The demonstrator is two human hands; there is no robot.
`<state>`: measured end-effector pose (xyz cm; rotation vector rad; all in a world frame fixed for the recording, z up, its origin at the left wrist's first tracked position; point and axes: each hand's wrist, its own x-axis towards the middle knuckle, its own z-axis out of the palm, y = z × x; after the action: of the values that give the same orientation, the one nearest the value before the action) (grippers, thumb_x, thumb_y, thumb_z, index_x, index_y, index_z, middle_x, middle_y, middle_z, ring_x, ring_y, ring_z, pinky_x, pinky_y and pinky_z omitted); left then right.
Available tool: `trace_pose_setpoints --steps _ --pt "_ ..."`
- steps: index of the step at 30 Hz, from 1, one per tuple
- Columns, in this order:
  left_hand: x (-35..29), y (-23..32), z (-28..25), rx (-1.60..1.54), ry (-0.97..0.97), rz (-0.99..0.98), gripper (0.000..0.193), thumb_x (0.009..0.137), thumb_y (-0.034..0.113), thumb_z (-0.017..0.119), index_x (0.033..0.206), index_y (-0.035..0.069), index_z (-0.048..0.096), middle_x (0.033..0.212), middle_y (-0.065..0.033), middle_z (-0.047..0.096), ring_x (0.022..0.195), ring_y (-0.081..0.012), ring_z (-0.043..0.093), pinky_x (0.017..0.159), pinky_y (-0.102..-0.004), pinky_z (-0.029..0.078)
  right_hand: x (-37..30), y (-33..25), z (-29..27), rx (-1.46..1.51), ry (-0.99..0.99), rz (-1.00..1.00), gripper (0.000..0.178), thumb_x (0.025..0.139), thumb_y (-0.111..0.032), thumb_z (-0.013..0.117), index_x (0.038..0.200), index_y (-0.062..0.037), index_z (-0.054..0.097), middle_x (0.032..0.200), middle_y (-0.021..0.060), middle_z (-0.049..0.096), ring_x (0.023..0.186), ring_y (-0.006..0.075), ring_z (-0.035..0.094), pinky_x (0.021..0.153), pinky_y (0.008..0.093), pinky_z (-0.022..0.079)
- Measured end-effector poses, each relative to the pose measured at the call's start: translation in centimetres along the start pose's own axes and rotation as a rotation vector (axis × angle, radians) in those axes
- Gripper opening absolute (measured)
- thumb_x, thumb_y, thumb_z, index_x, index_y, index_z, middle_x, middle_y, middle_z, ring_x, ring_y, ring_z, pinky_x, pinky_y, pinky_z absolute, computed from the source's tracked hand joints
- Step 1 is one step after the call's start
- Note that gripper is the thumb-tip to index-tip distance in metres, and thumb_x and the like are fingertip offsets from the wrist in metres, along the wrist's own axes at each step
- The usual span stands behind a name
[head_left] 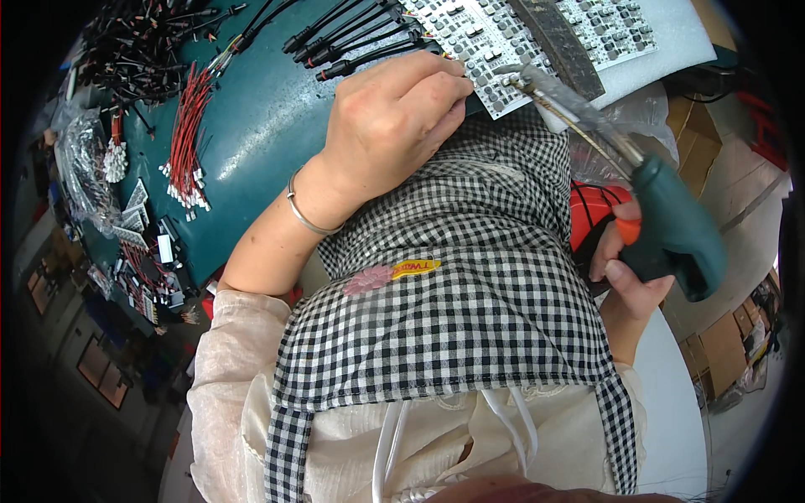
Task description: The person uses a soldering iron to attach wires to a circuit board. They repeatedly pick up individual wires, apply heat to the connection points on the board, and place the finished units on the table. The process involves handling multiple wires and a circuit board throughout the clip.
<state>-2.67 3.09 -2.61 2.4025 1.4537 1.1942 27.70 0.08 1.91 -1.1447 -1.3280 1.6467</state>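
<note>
With the right hand (627, 281) I'm grasping a green soldering gun (683, 218), its tip reaching over the white circuit board (478, 46); at the board's left edge the left hand (394, 121) is curling, its hold hidden from me.

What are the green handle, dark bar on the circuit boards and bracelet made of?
The handle is probably satin plastic: smooth and rounded. The bar may be metal, or wood; it looks dull and blotchy. The bracelet is likely polished metal, silvery and glinting.
</note>
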Motion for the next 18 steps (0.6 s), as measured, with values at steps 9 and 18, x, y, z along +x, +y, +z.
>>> trace_pose_setpoints --steps 9,18 --pt "0.1 0.1 -0.2 0.001 -0.012 -0.007 0.019 0.064 0.0 0.076 0.08 0.005 0.067 0.082 -0.0058 0.069 0.068 -0.0163 0.068 0.057 -0.0234 0.053 0.5 -0.4 0.4 0.102 0.042 -0.04 0.059 0.072 -0.011 0.069 0.119 0.0126 0.042 0.061 0.008 0.049 0.044 0.0146 0.047 0.039 0.0243 0.039" --pt "0.1 0.2 -0.1 -0.002 -0.007 -0.037 0.018 0.063 0.0 0.075 0.078 0.005 0.067 0.08 -0.0051 0.069 0.064 -0.0157 0.066 0.055 -0.0232 0.052 -0.6 0.0 -0.5 -0.024 -0.023 0.189 0.05 0.067 -0.001 0.07 0.111 0.0073 0.049 0.083 0.012 0.056 0.055 0.0168 0.055 0.048 0.0264 0.045"
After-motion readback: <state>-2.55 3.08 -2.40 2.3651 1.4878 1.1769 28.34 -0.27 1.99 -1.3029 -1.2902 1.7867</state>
